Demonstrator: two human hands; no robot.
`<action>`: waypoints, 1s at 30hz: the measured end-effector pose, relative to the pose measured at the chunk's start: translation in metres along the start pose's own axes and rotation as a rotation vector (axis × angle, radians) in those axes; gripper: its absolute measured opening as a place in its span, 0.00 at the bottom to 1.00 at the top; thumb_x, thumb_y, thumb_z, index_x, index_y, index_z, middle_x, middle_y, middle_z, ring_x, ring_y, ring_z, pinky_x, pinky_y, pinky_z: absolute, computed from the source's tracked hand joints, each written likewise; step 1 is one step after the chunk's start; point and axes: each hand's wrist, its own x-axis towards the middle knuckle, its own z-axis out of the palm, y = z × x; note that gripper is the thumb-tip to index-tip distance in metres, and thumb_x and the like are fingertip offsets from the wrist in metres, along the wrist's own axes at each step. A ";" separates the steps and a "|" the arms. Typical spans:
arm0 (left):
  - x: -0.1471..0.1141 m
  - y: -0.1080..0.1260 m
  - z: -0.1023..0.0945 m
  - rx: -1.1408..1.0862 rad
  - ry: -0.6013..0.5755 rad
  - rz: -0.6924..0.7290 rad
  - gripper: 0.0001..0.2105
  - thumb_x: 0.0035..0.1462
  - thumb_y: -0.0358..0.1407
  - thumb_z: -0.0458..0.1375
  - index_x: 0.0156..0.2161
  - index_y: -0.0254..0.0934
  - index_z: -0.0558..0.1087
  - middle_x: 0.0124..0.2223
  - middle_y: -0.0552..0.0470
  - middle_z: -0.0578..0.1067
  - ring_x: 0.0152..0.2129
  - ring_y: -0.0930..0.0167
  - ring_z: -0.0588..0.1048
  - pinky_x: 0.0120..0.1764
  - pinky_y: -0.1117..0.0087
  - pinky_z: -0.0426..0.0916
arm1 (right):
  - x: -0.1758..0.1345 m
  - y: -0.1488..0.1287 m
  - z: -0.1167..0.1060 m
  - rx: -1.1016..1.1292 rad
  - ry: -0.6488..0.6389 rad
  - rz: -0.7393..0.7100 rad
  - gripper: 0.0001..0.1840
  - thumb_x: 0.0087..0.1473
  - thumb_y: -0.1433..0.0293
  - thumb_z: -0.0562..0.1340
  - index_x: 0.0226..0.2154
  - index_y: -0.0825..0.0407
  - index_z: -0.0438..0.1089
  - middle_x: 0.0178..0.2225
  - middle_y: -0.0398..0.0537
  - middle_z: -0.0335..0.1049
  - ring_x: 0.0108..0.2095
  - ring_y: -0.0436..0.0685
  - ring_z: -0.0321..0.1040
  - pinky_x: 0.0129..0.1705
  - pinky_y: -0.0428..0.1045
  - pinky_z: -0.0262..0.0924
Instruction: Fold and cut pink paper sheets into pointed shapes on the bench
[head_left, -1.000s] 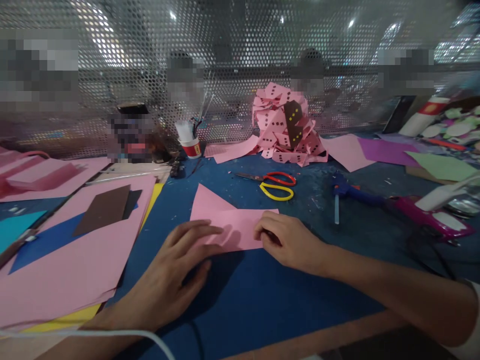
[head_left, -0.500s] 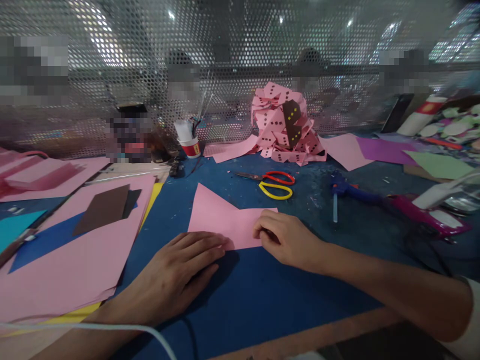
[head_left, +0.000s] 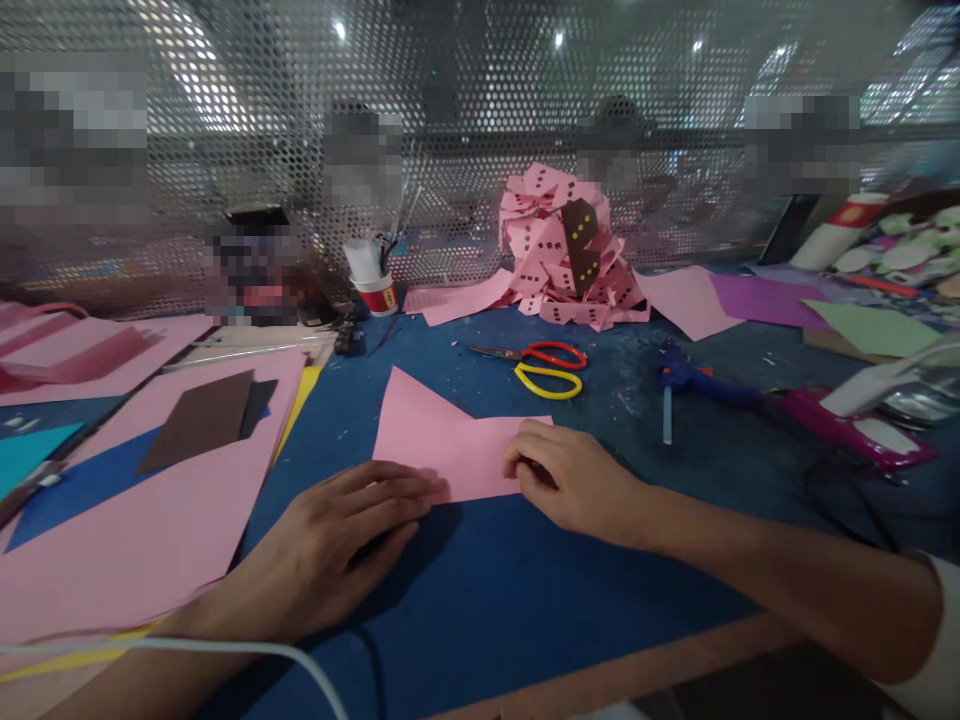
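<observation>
A piece of pink paper (head_left: pixel 461 450) lies on the blue work surface in front of me, its left part rising to a pointed corner. My left hand (head_left: pixel 349 540) rests with stretched fingers on the paper's lower left edge. On the right end, my right hand (head_left: pixel 574 475) has its fingers curled and pressed together over the paper; its fingertips are partly hidden. Behind the paper lie scissors (head_left: pixel 519 357) with one red and one yellow handle, blades pointing left. A blue glue gun (head_left: pixel 694 381) with a pale stick lies farther right.
Pink sheets (head_left: pixel 187 530) with brown and blue pieces are stacked at left. A pale cable (head_left: pixel 247 645) crosses my left forearm. At the back stand a pink paper construction (head_left: pixel 536 225) and a red-and-white cup (head_left: pixel 375 297). A magenta device (head_left: pixel 855 432) is at right, before a perforated metal panel (head_left: pixel 480 80).
My left hand has slid slightly left and back along the paper's edge. The right hand stays on the right end. The whole view has shifted a little.
</observation>
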 end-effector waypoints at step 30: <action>-0.017 -0.014 -0.009 0.127 -0.005 0.025 0.15 0.63 0.28 0.57 0.52 0.42 0.75 0.55 0.52 0.78 0.52 0.65 0.76 0.52 0.64 0.76 | -0.001 0.000 0.000 0.015 -0.010 0.007 0.11 0.55 0.81 0.55 0.36 0.52 0.69 0.38 0.45 0.72 0.37 0.51 0.68 0.41 0.47 0.59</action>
